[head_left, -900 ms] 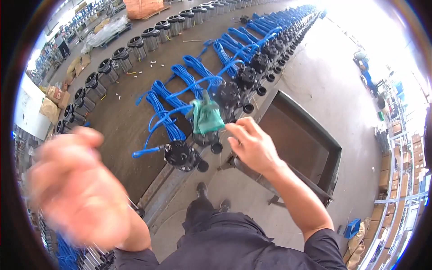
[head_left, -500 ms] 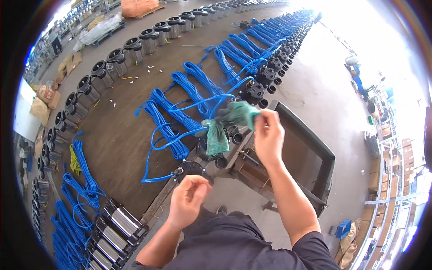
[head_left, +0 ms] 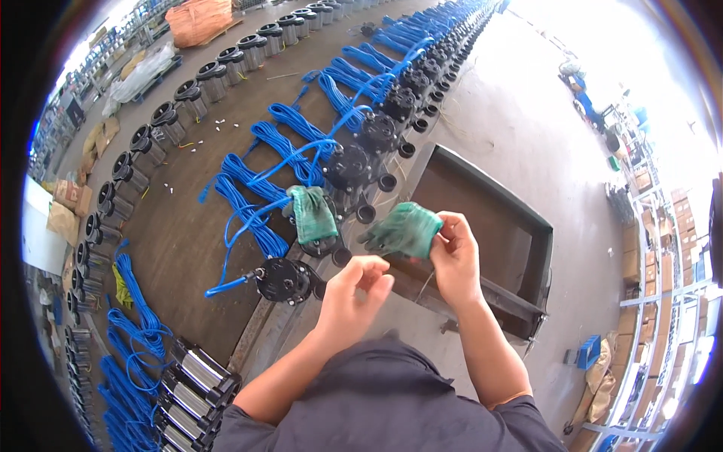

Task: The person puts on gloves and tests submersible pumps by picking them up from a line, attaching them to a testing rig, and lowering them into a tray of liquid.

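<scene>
A green and dark grey work glove (head_left: 410, 232) hangs sideways from my right hand (head_left: 456, 252), which pinches its cuff between thumb and fingers. My left hand (head_left: 355, 295) is just left of and below that glove, fingers loosely curled, a gap between thumb and forefinger, and nothing visible in it. A second green glove (head_left: 315, 215) lies draped over one of the black round pump parts in the row. Nearest to my left hand is another black round pump part (head_left: 284, 280), with a blue cable coming out of its left side.
A dark metal cart (head_left: 542, 260) stands to the right. Coiled blue cables (head_left: 252, 211) and black pump parts run away along the bench. Metal cylinders (head_left: 197, 373) lie at lower left, and upright ones (head_left: 213, 83) line the far side. Shelves with cartons (head_left: 681, 264) stand far right.
My right hand has brought the glove nearer and lower, away from the pump row. My left hand has moved right and up toward it. The view has shifted.
</scene>
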Demonstrator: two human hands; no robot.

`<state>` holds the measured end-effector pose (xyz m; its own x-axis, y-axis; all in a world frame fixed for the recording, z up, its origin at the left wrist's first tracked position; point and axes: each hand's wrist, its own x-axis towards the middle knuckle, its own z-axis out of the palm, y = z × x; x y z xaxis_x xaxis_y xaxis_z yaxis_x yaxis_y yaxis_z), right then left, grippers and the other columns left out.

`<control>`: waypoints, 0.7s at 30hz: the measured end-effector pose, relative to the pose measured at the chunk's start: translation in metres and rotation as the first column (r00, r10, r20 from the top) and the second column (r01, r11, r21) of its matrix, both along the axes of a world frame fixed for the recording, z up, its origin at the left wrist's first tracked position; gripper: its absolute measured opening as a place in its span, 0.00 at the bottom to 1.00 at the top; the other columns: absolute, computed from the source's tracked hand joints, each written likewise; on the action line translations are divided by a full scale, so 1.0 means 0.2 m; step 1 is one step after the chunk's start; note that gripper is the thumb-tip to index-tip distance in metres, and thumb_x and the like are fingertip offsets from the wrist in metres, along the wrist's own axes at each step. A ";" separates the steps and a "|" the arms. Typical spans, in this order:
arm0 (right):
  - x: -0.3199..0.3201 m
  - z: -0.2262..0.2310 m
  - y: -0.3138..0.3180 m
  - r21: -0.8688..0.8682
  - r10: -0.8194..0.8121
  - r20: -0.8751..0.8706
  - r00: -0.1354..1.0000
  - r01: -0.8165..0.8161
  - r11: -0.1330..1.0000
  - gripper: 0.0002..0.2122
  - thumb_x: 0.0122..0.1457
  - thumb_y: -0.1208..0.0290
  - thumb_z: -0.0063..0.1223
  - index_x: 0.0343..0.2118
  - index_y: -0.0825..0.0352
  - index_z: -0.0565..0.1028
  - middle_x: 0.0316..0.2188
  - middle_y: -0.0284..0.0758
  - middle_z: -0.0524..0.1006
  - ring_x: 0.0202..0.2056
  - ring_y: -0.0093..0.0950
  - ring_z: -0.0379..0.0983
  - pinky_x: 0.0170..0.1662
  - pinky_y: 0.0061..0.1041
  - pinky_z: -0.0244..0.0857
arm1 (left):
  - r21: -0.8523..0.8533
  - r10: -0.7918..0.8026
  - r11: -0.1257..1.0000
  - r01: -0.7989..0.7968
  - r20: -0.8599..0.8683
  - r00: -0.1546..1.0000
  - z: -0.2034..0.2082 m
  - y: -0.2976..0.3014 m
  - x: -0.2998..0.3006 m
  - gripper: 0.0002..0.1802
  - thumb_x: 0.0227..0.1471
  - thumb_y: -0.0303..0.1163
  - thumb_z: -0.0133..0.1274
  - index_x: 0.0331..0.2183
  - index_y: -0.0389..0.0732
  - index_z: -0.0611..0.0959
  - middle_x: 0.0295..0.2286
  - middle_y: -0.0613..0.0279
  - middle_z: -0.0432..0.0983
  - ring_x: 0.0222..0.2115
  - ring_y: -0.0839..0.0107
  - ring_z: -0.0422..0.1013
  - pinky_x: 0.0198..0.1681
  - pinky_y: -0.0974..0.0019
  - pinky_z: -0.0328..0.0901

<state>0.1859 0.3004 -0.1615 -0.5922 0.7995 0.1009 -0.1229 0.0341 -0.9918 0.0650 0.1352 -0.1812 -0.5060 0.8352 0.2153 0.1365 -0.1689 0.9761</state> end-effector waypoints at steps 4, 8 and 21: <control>0.22 -0.05 -0.11 0.295 -0.021 0.242 0.970 -0.053 0.954 0.05 0.63 0.82 0.60 0.40 0.68 0.78 0.30 0.33 0.82 0.30 0.17 0.77 0.36 0.20 0.74 | -0.145 -0.077 0.987 0.070 -0.041 0.996 0.07 0.11 0.11 0.13 0.59 0.28 0.65 0.44 0.36 0.79 0.29 0.70 0.76 0.28 0.83 0.70 0.32 0.75 0.67; 0.35 -0.13 -0.19 0.244 -0.008 0.262 0.965 -0.059 0.968 0.07 0.61 0.83 0.61 0.41 0.69 0.77 0.32 0.35 0.81 0.34 0.21 0.81 0.39 0.24 0.77 | -0.272 -0.090 0.952 0.143 0.198 0.976 0.01 0.15 0.21 0.07 0.63 0.26 0.58 0.42 0.35 0.81 0.33 0.66 0.80 0.30 0.81 0.74 0.32 0.74 0.70; 0.61 -0.38 -0.15 -0.917 0.071 -0.143 0.987 -0.159 0.366 0.24 0.77 0.48 0.33 0.31 0.63 0.70 0.22 0.32 0.70 0.19 0.23 0.64 0.23 0.23 0.62 | -0.212 -0.205 0.972 0.105 -0.533 0.821 -0.20 0.09 0.38 0.07 0.62 0.28 0.57 0.41 0.39 0.80 0.28 0.50 0.78 0.28 0.48 0.76 0.30 0.55 0.70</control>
<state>0.3079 0.2702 -0.2369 -0.7133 0.3443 -0.6104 -0.1140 -0.9164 -0.3837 0.1417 0.1528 -0.2209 -0.2066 0.9406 0.2693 0.6422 -0.0773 0.7626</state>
